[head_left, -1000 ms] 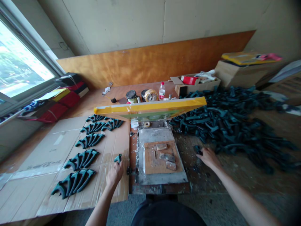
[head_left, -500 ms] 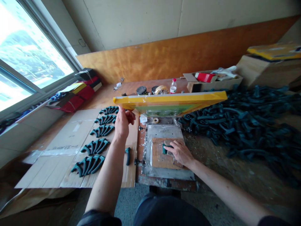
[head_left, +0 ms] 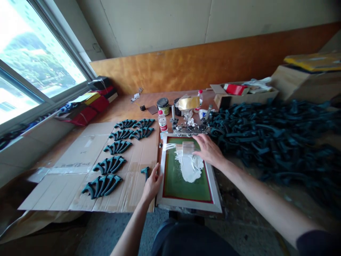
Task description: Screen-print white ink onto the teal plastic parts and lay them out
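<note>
A screen-printing frame (head_left: 217, 195) with green mesh lies flat in front of me. White ink (head_left: 190, 167) is pooled on the mesh, and a clear squeegee blade (head_left: 188, 146) lies at the pool's far end. My left hand (head_left: 153, 182) grips the frame's left edge, thumb at the rim. Above the right side of the frame, my right hand (head_left: 209, 151) has thumb and fingers apart around the squeegee's right end; whether it touches is unclear. One dark green curved handle (head_left: 145, 171) lies beside my left hand on the cardboard. Anything beneath the mesh is hidden.
Fanned rows of dark green handles (head_left: 102, 186) lie on the cardboard (head_left: 66, 170) at left. A large heap of them (head_left: 255, 131) is on the right. Behind the frame stand a bottle (head_left: 162, 122), a jar (head_left: 163, 106) and metal hinge clamps (head_left: 183, 129).
The frame has swung down from its raised position to flat, covering the wooden block and the green piece on it. My left hand came down with it; my right hand moved from the block to the squeegee.
</note>
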{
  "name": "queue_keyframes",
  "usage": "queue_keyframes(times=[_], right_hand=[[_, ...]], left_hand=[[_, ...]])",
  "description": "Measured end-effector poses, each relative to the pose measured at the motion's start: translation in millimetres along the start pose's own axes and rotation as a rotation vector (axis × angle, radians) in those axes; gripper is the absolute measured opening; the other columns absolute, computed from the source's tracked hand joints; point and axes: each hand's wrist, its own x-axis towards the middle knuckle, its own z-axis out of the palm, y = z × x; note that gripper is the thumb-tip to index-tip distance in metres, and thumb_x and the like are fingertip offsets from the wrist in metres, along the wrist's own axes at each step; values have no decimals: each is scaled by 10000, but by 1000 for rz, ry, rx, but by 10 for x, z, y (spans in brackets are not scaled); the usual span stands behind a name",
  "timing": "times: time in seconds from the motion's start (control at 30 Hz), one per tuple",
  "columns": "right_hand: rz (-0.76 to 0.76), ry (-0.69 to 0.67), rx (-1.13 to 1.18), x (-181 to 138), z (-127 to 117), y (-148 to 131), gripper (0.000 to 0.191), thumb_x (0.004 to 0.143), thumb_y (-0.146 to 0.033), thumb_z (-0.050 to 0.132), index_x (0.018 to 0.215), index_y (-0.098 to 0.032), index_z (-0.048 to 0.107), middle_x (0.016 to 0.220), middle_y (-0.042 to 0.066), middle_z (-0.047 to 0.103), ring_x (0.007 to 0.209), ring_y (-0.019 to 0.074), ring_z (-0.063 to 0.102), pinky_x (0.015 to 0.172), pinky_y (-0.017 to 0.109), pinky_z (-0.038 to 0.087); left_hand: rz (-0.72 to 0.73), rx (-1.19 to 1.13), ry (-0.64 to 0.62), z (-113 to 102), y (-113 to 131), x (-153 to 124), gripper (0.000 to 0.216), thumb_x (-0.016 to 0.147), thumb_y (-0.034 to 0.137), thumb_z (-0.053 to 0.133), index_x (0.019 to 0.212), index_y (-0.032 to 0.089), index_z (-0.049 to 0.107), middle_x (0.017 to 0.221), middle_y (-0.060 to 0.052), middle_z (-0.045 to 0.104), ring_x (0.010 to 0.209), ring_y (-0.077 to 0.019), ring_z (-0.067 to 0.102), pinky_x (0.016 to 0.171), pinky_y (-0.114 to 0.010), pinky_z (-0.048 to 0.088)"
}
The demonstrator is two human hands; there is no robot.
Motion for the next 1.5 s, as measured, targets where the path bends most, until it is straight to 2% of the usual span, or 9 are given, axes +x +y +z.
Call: queue_keyframes(times=[0.13, 0.4, 0.63, 0.8, 0.97, 1.17, 1.23, 1.37, 1.5], right_hand=[[-112, -276, 8, -21, 153, -358, 134, 799, -143, 610, 928, -177, 615, 896, 76, 635, 887, 223, 568, 759, 314, 459], [-491, -415, 194, -534, -37, -231, 187, 779, -37, 495, 749, -192, 596, 767, 37, 620, 789, 181, 540, 721, 297, 398], [-415, -86, 182, -754, 151, -350, 259, 814, -35, 447, 902, -154, 660, 906, 92, 654, 921, 218, 543, 828, 357, 419], [-375, -187, 217, -624, 37, -322, 134, 817, -162, 618, 936, -198, 668, 874, 55, 662, 886, 213, 561, 834, 352, 432], [-163, -97, 109, 112, -157, -195, 593, 802, -301, 700, 1356, -250, 497, 924, 47, 680, 871, 219, 593, 799, 334, 465], [302, 147, 164, 95, -331, 454, 378, 922, -446, 466, 1151, -191, 626, 867, 65, 680, 768, 207, 622, 706, 307, 464], [397, 25, 175, -153, -174, 545, 349, 908, -463, 463, 976, -182, 657, 847, 73, 677, 768, 217, 624, 695, 312, 464], [237, -274, 119, -648, 289, 284, 317, 833, -498, 590, 806, -183, 614, 878, 84, 642, 861, 233, 605, 761, 324, 461], [251, -362, 76, -814, 436, -115, 145, 872, -307, 583, 807, -180, 559, 852, 75, 632, 826, 207, 607, 727, 298, 447]], left_hand=[[11, 71, -23, 29, -111, 94, 641, 853, 478, 519, 1428, 208, 430, 765, -3, 663, 697, -167, 614, 643, -254, 467], [3, 107, 4, 21, -104, 78, 578, 850, 472, 530, 1371, 225, 502, 795, -15, 683, 750, -187, 634, 664, -259, 474], [-5, -9, -18, 19, -95, 64, 613, 849, 511, 527, 1371, 192, 491, 780, -22, 692, 680, -169, 628, 626, -252, 475], [-10, -67, -29, -2, -61, 50, 657, 817, 541, 566, 1363, 181, 498, 774, -29, 693, 693, -179, 633, 623, -263, 480], [-53, -212, -117, -193, 346, -47, 840, 747, 603, 620, 1430, 164, 406, 740, -14, 682, 615, -158, 603, 550, -238, 444], [159, -397, 35, -439, 1343, 7, 585, 819, 670, 485, 981, 142, 679, 875, -49, 692, 728, -153, 608, 580, -218, 438], [291, -511, 65, -452, 1679, 149, 562, 845, 657, 457, 968, 145, 651, 905, -63, 696, 757, -157, 625, 579, -219, 445], [416, -632, 77, -398, 2105, 382, 546, 878, 630, 423, 1013, 134, 605, 873, -94, 699, 813, -171, 653, 599, -227, 476], [273, -695, 192, -51, 1772, 181, 570, 842, 634, 491, 1139, 154, 569, 889, -86, 708, 763, -161, 659, 610, -234, 483]])
